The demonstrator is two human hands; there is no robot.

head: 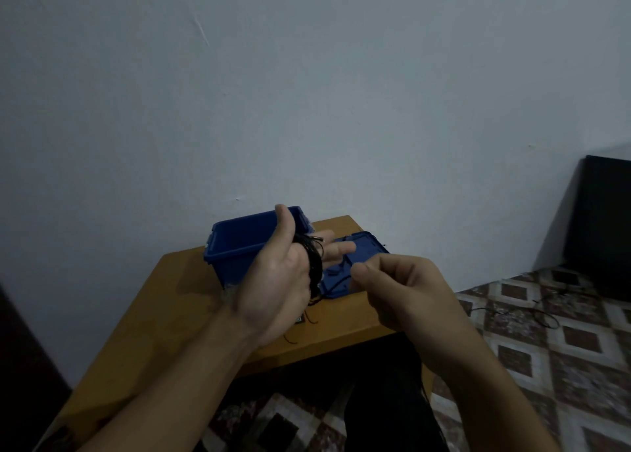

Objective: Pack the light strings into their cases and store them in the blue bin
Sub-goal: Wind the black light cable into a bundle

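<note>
A black light string [313,264] is wound in loops around the straight fingers of my left hand [283,274], which is held palm up above the wooden table [191,301]. Loose ends of the string dangle below the palm onto the table. My right hand [392,287] hovers beside it with fingers curled, thumb and forefinger pinched together, apparently on a thin strand that is too fine to make out. The open blue bin [239,243] stands behind my left hand. Its blue lid [355,267] lies flat on the table to the right.
The small table stands against a pale wall. Another black wire [512,310] trails over the patterned tile floor at the right. A dark cabinet [601,226] sits in the right corner. My dark-clothed legs [386,400] are below the table's front edge.
</note>
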